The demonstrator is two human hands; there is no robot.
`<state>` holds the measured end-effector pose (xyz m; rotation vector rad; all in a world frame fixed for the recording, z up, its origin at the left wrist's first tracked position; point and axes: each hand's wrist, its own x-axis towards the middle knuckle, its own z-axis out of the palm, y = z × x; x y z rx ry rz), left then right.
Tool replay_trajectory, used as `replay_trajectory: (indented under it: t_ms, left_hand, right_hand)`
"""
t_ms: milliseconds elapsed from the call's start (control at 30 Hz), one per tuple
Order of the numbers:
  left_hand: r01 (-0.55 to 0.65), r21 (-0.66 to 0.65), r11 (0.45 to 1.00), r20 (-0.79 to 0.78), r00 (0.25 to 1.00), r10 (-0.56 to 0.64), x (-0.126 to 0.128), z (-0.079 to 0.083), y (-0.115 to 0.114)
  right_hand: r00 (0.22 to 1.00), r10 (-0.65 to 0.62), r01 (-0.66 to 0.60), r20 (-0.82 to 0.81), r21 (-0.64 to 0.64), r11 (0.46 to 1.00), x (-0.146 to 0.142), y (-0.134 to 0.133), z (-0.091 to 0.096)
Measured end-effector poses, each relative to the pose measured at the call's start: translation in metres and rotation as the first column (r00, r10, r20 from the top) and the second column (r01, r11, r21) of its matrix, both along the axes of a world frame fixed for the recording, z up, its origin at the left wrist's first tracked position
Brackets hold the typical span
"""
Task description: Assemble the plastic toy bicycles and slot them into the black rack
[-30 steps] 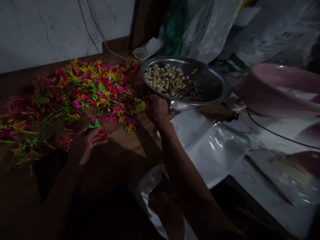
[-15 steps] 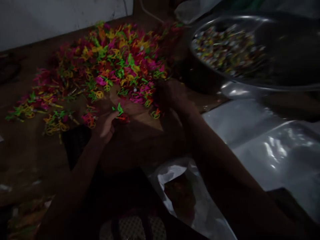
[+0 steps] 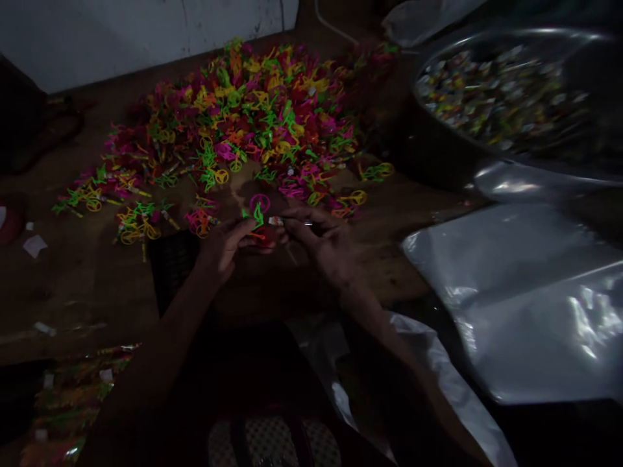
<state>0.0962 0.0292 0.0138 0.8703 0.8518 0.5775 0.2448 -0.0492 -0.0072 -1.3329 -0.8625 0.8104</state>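
Observation:
A wide heap of small bright plastic pieces (image 3: pixel 253 123) in pink, green, yellow and orange lies on the brown floor. My left hand (image 3: pixel 226 243) is closed on a few of them, with a green and a pink piece (image 3: pixel 257 211) sticking up from the fingers. My right hand (image 3: pixel 321 240) meets it fingertip to fingertip and pinches a small pale item (image 3: pixel 275 221) too small to name. Both hands sit at the near edge of the heap. A steel bowl (image 3: pixel 438 162) of small mixed-colour bits stands at the upper right.
Shiny clear plastic bags (image 3: pixel 525 292) lie at the right, and another bag (image 3: pixel 438 376) runs under my right forearm. A white wall (image 3: pixel 121 32) closes the back. Scraps of paper (image 3: pixel 35 245) lie at the left. A dark woven object (image 3: pixel 272 441) is at the bottom.
My right hand has left the bowl's edge and come in to meet my left hand. My left hand has closed on the coloured pieces. The view has dipped and shifted left.

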Motion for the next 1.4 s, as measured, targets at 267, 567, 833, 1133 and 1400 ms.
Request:
replay_trajectory:
  t_ms: [267,567,833,1133,1400]
  left_hand:
    - [0.067,0.0,0.998,0.003,0.998,-0.067,-0.005,0.01,-0.008]
    - [0.037,0.024,0.999,-0.039,0.999,-0.036,0.006,0.008,-0.012]
    - [0.031,-0.032,0.999,-0.015,0.999,-0.032,0.011,0.006,-0.021]
    - [-0.02,-0.01,1.0,0.027,0.999,0.021,0.011,-0.004,-0.028]
    - [-0.013,0.122,0.992,0.002,1.0,0.013,0.012,-0.007,-0.028]
  right_hand:
    - [0.966,0.106,-0.076,-0.234,0.136,0.988,-0.009,-0.002,-0.026]
    - [0.936,0.081,-0.032,-0.341,0.145,0.989,-0.013,-0.003,-0.034]
    - [0.945,0.052,0.006,-0.322,0.178,0.984,-0.013,-0.006,-0.028]
    - [0.977,0.065,-0.026,-0.205,0.187,0.982,-0.01,-0.008,-0.027]
    - [0.974,0.018,0.009,-0.228,0.12,0.993,-0.013,-0.013,-0.031]
